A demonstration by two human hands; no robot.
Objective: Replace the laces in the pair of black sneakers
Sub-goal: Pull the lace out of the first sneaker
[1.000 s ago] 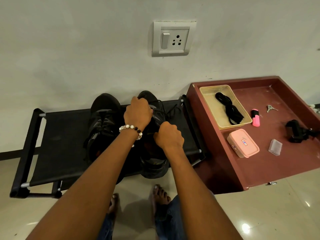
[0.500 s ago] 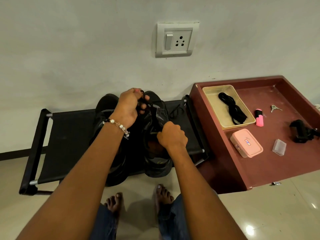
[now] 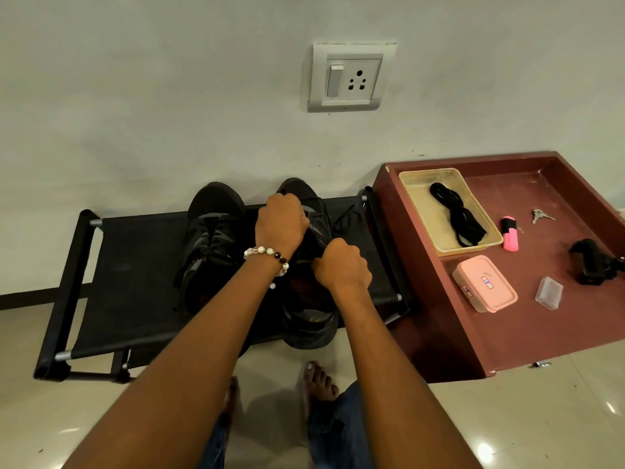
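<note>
Two black sneakers stand on a black fabric rack [image 3: 135,265]. The left sneaker [image 3: 209,245] is laced and untouched. My left hand [image 3: 280,221] is curled over the front of the right sneaker [image 3: 311,323] and seems to pinch its lace; the fingers are hidden. My right hand [image 3: 341,269] is a fist gripping that sneaker at its throat. A loose black lace end [image 3: 348,214] trails on the rack right of the shoe. A bundle of black laces [image 3: 456,218] lies in a yellow tray [image 3: 416,211].
A maroon box-table [image 3: 507,333] at the right carries the tray, a pink container [image 3: 487,286], a pink highlighter [image 3: 510,233], keys [image 3: 541,216], a small clear box [image 3: 549,292] and a black object [image 3: 592,265]. My bare feet [image 3: 318,384] are on the tiled floor below.
My left hand had lifted up and left with a lace strand half a second ago; it has now dropped back onto the right sneaker's front. My right hand has stayed at the throat.
</note>
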